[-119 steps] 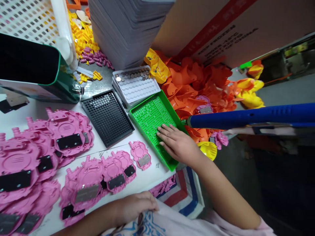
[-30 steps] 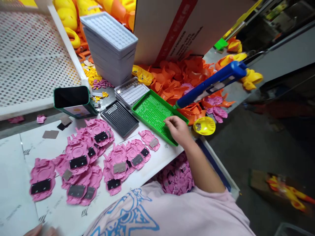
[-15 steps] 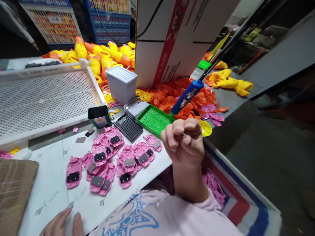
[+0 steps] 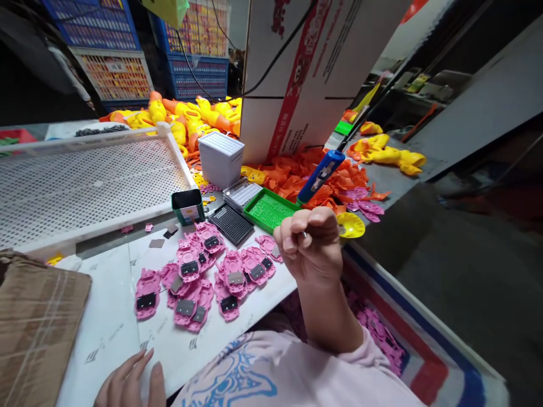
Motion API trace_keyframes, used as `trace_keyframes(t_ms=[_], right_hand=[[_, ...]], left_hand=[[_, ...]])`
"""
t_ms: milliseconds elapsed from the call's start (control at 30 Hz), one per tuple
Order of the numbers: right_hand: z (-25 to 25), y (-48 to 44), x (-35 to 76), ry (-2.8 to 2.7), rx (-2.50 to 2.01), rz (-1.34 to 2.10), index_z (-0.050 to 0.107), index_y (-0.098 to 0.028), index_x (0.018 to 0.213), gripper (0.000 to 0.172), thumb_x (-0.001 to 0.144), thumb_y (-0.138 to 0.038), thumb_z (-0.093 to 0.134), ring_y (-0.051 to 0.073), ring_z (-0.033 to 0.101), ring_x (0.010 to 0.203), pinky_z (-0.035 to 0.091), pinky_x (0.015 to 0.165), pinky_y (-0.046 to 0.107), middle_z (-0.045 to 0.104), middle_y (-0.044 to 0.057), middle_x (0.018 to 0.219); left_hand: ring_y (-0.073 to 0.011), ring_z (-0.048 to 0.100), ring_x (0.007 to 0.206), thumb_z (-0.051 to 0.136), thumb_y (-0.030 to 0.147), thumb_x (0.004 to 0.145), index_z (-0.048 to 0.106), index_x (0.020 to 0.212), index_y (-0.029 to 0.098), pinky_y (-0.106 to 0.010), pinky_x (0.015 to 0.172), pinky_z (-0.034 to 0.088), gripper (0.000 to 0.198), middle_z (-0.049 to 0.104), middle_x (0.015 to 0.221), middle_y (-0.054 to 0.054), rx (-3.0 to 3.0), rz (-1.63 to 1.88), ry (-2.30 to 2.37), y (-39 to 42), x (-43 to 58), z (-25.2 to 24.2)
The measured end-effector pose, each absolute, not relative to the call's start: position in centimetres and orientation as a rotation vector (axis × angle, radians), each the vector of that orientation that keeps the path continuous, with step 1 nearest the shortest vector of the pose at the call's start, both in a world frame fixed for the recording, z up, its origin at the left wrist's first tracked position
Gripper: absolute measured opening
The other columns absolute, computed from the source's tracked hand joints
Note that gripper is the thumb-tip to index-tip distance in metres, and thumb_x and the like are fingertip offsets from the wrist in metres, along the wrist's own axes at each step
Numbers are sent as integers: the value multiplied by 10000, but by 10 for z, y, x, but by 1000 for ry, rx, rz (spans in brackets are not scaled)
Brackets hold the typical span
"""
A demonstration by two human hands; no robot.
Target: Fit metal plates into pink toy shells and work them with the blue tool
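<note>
My right hand [image 4: 311, 246] is raised over the table's front edge, its fingertips pinching a small shiny metal piece [image 4: 304, 234] too small to name surely. Just behind it is a green perforated tray [image 4: 269, 210], with a blue electric screwdriver [image 4: 321, 178] slanting above the tray's right side. My left hand [image 4: 131, 384] rests near the front edge of the white sheet [image 4: 106, 316], fingers apart and holding nothing. Between the hands lie several pink plastic parts [image 4: 146, 299], overlapping in piles, each with a black or grey plate on it.
A black grid tray [image 4: 231, 223], a dark open box [image 4: 187, 206] and a pale bin [image 4: 221, 161] stand behind the pink parts. At left are a white perforated crate [image 4: 93, 186] and brown cardboard [image 4: 42, 328]. Orange pieces [image 4: 288, 175] lie before a tall carton [image 4: 280, 85].
The view has shifted, so the table things appear farther right and mostly lower. My right hand stays raised with its pinch kept, the metal piece now tilted differently. My left hand stays by the sheet.
</note>
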State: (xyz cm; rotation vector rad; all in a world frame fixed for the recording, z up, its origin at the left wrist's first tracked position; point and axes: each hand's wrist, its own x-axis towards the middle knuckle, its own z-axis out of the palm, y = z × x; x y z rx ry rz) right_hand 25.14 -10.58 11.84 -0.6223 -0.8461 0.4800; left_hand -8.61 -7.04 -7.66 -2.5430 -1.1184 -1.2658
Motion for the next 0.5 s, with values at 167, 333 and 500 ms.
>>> trace_keyframes(t_ms=[167, 333, 500], right_hand=[[116, -100, 249, -824, -644, 464, 677, -348, 791, 246, 640, -310, 867, 64, 520, 441, 386, 376, 181, 671, -85, 697], [113, -97, 248, -843, -638, 432, 688, -356, 788, 256, 631, -267, 871, 79, 520, 491, 446, 451, 209, 596, -78, 646], [109, -99, 247, -873, -667, 406, 703, -362, 810, 264, 623, -277, 868, 84, 495, 480, 436, 459, 215, 546, -69, 607]], left_hand=[[-199, 622, 726, 617, 240, 812, 654, 1003, 156, -343, 753, 461, 211, 687, 881, -94, -2516, -1297, -946, -65, -89, -82], [-223, 621, 783, 622, 230, 809, 655, 942, 175, -367, 795, 441, 148, 689, 893, -93, -2525, -1226, -1098, -70, -87, -80], [-234, 613, 829, 614, 217, 826, 653, 930, 194, -384, 825, 426, 113, 688, 909, -87, -2504, -1213, -1186, -79, -83, -75]])
